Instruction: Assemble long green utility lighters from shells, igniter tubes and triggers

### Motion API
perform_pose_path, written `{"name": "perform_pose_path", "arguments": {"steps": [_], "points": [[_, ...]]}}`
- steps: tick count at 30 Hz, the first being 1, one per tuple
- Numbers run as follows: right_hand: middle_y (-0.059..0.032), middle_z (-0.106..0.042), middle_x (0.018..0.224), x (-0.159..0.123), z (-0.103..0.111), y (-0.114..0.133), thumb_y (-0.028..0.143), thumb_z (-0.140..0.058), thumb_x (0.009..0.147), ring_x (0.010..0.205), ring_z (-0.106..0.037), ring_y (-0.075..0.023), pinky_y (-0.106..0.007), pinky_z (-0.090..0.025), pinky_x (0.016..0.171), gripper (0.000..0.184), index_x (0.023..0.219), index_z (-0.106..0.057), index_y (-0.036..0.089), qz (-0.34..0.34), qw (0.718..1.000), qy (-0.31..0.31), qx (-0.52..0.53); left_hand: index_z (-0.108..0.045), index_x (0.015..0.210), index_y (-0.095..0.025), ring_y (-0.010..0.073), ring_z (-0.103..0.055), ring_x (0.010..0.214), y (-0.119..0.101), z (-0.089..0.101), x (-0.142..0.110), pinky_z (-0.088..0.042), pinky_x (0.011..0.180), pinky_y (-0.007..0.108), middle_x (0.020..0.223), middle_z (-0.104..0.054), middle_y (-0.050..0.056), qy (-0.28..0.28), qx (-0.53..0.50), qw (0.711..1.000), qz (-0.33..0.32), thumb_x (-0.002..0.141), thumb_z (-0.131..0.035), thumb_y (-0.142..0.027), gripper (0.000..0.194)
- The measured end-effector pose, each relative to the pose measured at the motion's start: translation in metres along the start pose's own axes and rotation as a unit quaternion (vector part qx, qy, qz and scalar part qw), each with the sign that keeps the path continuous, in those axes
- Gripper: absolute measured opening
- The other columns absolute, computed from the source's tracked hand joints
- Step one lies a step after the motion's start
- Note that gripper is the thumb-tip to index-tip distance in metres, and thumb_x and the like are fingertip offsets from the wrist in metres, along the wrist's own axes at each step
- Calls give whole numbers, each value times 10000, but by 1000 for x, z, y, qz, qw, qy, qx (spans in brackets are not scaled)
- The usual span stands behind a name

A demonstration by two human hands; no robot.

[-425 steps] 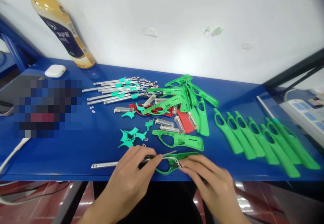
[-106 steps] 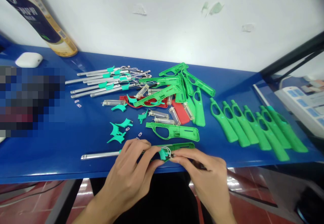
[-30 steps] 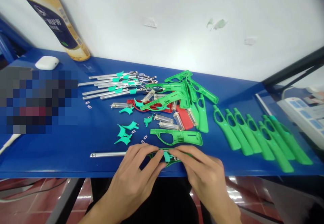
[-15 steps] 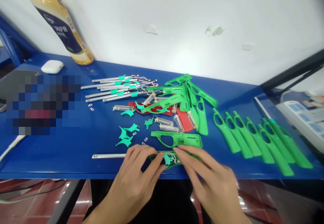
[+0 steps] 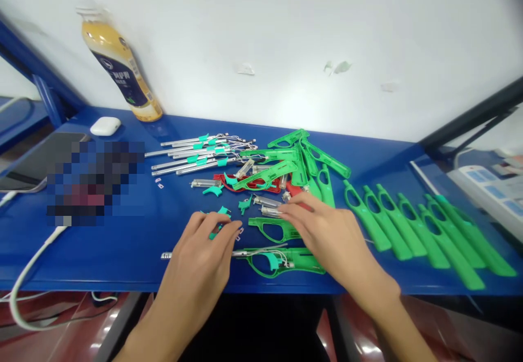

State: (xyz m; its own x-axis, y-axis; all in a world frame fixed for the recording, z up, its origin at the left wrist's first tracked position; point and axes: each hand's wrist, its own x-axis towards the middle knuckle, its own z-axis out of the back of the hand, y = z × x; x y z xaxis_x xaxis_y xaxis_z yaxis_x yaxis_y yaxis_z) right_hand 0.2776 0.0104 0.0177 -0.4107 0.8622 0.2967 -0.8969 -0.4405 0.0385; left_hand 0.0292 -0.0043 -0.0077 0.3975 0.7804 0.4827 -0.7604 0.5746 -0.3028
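My left hand [image 5: 204, 250] is closed in a pinch over the table, its fingertips beside small pale clips [image 5: 240, 232]. Whatever it may hold is too small to make out. Teal triggers [image 5: 223, 210] lie partly hidden behind that hand. My right hand [image 5: 327, 231] reaches into the parts pile, fingertips closed at the end of a clear lighter fuel tank [image 5: 270, 211]. In front of me lies an open green lighter half-shell [image 5: 302, 266] with a metal tube [image 5: 241, 253], wires and a teal trigger [image 5: 273, 261] in it. Another green half-shell [image 5: 261, 222] lies just behind.
Metal tubes with wires and triggers [image 5: 192, 155] lie at the back left. Green half-shells [image 5: 269, 174] and a red one [image 5: 226, 182] are heaped centrally. Several green lighter bodies [image 5: 392, 223] line the right. A bottle [image 5: 126, 73], earphone case [image 5: 105, 126] and cable [image 5: 24, 275] are left.
Both hands have let go of the half-shell with the tube, which stays at the front edge. My left hand has moved to the small clips, my right to the fuel tanks. The view has shifted.
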Motion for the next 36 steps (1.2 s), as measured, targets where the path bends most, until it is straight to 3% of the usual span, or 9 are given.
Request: {"name": "perform_pose_path", "arguments": {"steps": [5, 13, 17, 21, 24, 27, 30, 32, 36], "points": [[3, -708, 986, 16, -9, 5, 307, -688, 1004, 513, -598, -123, -306, -152, 470, 89, 1024, -720, 226, 13, 999, 31, -39, -713, 1026, -181, 223, -547, 852, 5, -3, 10, -462, 665, 342, 967, -668, 48, 56, 36, 998, 12, 1023, -580, -163, 134], [-32, -735, 1022, 19, -14, 4, 265, -683, 1002, 501, -597, -133, -320, -117, 486, 72, 1015, -698, 195, 10, 999, 36, -37, -679, 883, -169, 243, -554, 826, 6, -9, 19, -403, 570, 313, 873, -635, 52, 107, 83, 991, 10, 1011, -531, -114, 203], [-3, -781, 993, 10, -2, 5, 239, -612, 1047, 511, -634, -135, -311, -200, 458, 77, 1103, -663, 226, -11, 1000, 11, 15, -658, 897, -164, 249, -545, 825, 4, -11, 17, -398, 576, 320, 882, -622, 63, 100, 85, 991, 16, 1008, -491, -96, 212], [25, -805, 983, -3, 16, 8, 379, -548, 1093, 665, -730, -131, -247, -428, 504, 163, 1151, -651, 267, -70, 990, -37, 116, -643, 935, -176, 238, -586, 842, 1, -8, 17, -458, 625, 329, 909, -644, 58, 85, 40, 995, 27, 1037, -452, -141, 219], [27, -803, 947, -12, 25, 9, 453, -641, 1035, 694, -726, -114, -197, -511, 555, 211, 1159, -699, 293, -187, 910, -57, 364, -639, 1025, -203, 172, -631, 778, -2, 0, 19, -508, 670, 299, 907, -681, 14, 62, -21, 997, 37, 1062, -465, -201, 178], [11, -784, 874, -20, 28, 10, 513, -666, 998, 414, -445, -44, -175, -319, 374, 285, 1172, -730, 296, -270, 768, -12, 581, -650, 1077, -244, 106, -655, 727, -3, 10, 18, -534, 682, 233, 929, -717, -30, 25, -108, 993, 44, 1051, -548, -232, 106], [-11, -774, 854, -28, 29, 16, 550, -639, 999, 384, -309, -31, -177, -202, 335, 328, 1146, -718, 268, -293, 699, 21, 652, -696, 1033, -287, 96, -713, 823, -4, 15, 13, -567, 765, 202, 957, -750, -55, -16, -210, 975, 72, 1009, -640, -229, 84], [-10, -769, 838, -33, 28, 24, 529, -650, 994, 447, -474, -59, -167, -306, 357, 288, 1049, -711, 253, -279, 725, 9, 629, -725, 996, -314, 94, -733, 850, -5, 17, 10, -576, 789, 189, 951, -766, -73, -26, -249, 962, 111, 990, -665, -234, 99], [35, -797, 938, -43, 27, 44, 348, -675, 1009, 753, -751, -109, -163, -582, 645, 77, 1006, -700, 275, -216, 869, -51, 443, -757, 937, -332, 86, -739, 799, -13, 20, 7, -578, 740, 153, 907, -774, -84, 5, -327, 927, 182, 973, -675, -262, 114]]}}
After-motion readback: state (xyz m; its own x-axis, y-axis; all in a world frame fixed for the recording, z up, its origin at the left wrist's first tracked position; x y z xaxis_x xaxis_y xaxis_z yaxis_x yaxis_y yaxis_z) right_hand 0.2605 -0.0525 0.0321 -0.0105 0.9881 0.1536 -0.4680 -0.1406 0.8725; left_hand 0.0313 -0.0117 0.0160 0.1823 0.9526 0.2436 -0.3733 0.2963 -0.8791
